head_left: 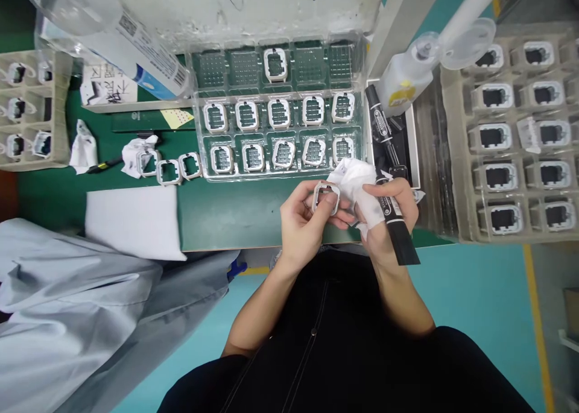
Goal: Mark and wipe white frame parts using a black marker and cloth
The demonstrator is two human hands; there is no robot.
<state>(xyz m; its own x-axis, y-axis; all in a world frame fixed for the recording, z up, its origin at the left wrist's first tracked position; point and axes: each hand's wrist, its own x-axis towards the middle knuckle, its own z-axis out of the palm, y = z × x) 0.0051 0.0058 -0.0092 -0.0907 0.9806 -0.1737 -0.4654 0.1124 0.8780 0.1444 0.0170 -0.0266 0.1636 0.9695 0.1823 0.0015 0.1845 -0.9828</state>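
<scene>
My left hand (301, 229) grips a small silver-white square frame (326, 191), thumb pressed across its lower part. Close beside it, my right hand (393, 220) is closed around a crumpled white wipe (359, 187) and a black marker pen (391, 211) with a dark flat end. The wipe lies between the hands, near the frame. Just beyond them is a clear plastic tray (244, 178) with similar square frames in its two nearer rows and one frame (275, 65) in its far row.
At left lie loose frames (169, 172), a folded white cloth (136, 220) and a crumpled wipe (84, 148). A large bottle (149, 57) and a pump bottle (404, 75) stand behind. Beige trays (456, 178) hold frames at right. Another person's grey sleeve (67, 304) is at left.
</scene>
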